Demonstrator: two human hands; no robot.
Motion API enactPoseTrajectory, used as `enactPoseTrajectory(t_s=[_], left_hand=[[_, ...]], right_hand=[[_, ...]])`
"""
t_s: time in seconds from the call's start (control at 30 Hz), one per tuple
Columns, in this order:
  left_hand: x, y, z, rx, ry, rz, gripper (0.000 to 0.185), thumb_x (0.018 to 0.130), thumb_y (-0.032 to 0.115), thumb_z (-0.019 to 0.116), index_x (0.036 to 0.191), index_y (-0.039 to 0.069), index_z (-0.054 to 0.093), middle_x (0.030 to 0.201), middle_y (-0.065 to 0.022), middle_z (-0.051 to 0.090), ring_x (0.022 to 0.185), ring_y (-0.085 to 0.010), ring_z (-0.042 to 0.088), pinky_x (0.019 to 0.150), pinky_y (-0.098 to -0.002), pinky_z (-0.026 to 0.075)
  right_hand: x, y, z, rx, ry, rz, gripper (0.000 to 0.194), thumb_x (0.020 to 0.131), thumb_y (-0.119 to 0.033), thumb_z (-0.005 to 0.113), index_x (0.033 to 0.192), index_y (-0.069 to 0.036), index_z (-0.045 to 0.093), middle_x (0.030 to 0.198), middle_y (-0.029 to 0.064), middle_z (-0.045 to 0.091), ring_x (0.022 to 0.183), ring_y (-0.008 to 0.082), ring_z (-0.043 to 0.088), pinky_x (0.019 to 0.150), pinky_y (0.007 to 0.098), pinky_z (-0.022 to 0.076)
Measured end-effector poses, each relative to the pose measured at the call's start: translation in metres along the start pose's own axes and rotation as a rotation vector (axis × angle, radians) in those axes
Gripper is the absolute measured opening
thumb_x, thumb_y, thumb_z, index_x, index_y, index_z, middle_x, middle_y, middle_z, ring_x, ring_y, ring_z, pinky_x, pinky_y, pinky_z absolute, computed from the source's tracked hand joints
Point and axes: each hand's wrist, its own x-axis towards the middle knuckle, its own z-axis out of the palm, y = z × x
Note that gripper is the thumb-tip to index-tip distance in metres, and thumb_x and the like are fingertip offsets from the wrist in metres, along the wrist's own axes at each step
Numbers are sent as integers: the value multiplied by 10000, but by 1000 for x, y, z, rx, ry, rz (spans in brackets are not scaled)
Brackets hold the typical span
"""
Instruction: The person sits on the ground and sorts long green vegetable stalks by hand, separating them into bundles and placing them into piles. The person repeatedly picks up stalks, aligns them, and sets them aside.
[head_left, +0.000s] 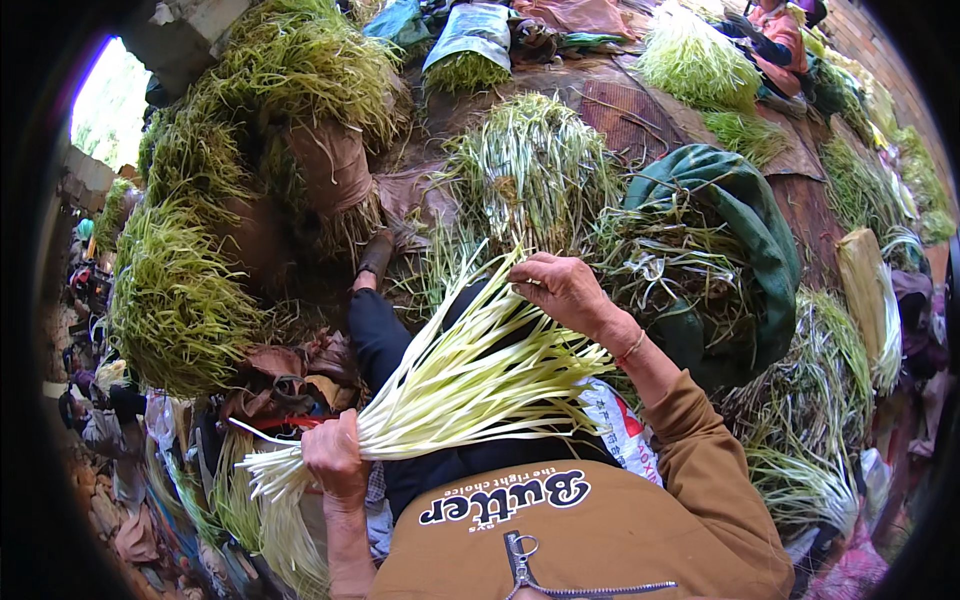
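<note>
A thick bunch of blanched garlic chives (472, 375) lies slantwise across my lap, white stalk ends to the left and pale yellow-green leaves fanned to the right. My left hand (337, 454) is wrapped around the bunch near its white ends, which stick out beyond the fist. At the upper edge of the fan, my right hand (562, 292) has its fingers curled and pinched on some leaves. Its palm side is hidden. Beyond the leaf tips stands a pile of limp chives and dry leaves (682, 262), partly wrapped in a green cloth (757, 217).
Heaped green chives (180, 300) rise on the left, with another heap (532, 165) straight ahead. Trimmed white-stalked chives (289, 532) hang at lower left. A white printed sack (615, 427) lies by my right side. Another person (776, 45) sits at the far right beside a pale bunch (697, 60).
</note>
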Motion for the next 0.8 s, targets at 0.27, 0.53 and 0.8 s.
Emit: enactPoseTrajectory(t_s=[0.27,0.53,0.8], left_hand=[[9,-3,-4,-51,-2,50,228,790,86,647,1006,49,587,664,-70,486,586,-259,532,567,-403,395],[14,-5,-8,-104,-19,80,212,780,77,623,988,42,599,676,-72,507,588,-252,534,569,-397,396],[12,-4,-4,-116,-30,78,196,786,82,612,978,40,608,664,-66,505,577,-250,531,564,-392,394]], right_hand=[[2,7,-8,-39,-241,25,280,850,-277,681,1095,-140,689,906,102,656,849,319,648,738,409,520],[10,5,-5,433,-432,377,243,914,-205,634,1087,-36,661,885,163,698,783,308,679,706,352,525],[-7,-2,1,9,-155,-73,109,836,-215,682,901,-129,662,745,120,657,697,323,658,594,407,520]])
